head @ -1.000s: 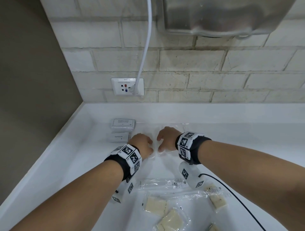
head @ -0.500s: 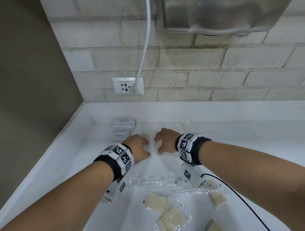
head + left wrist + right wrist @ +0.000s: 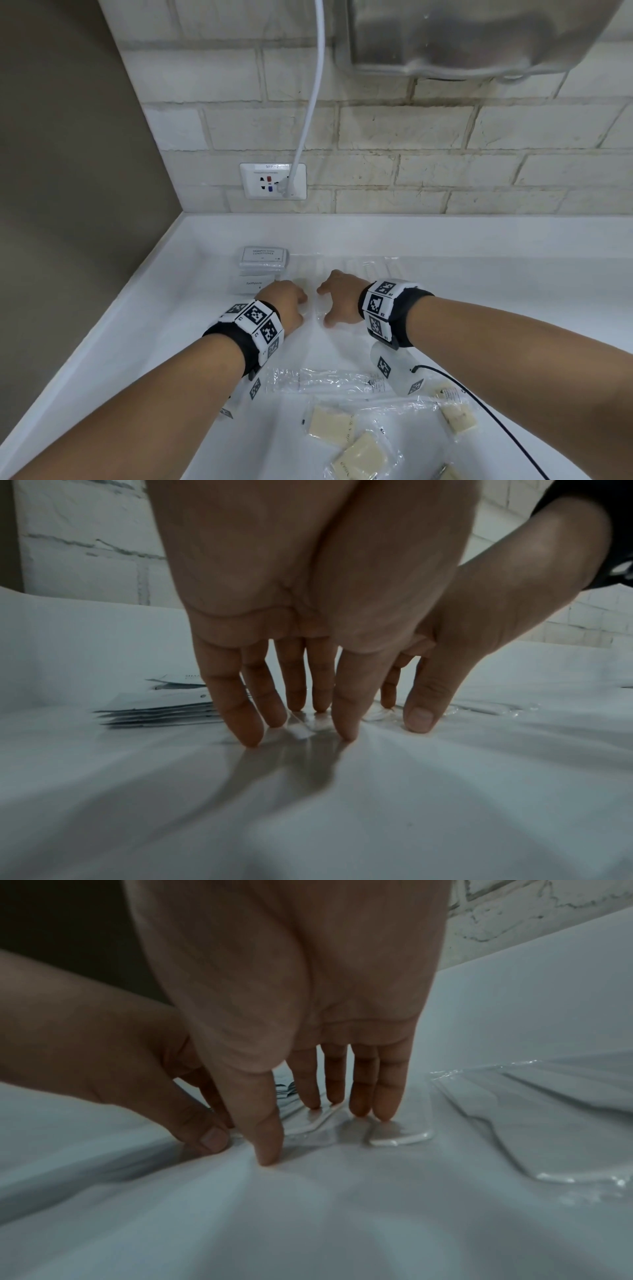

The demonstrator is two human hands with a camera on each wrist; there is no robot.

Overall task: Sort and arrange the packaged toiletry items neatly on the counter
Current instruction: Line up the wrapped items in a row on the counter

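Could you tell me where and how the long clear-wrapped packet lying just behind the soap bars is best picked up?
Probably at mid-length, pinching across its narrow width from above: the long clear packet lies flat on the counter, crosswise, its near edge by the soap bars.

Left hand (image 3: 286, 303): has shifted left and slightly back toward the person since a second ago; it now partly covers the near right corner of the toothpaste packet (image 3: 248, 285).
Gap between hands: wider than a second ago, exposing more of the clear-wrapped packet (image 3: 399, 1130) on the counter (image 3: 171, 325).
Right hand (image 3: 342, 298): has edged slightly left, its thumb now reaching toward the left hand; fingertips (image 3: 385, 1110) press the clear wrap.
Left fingertips (image 3: 251, 731): splayed, touching the counter.
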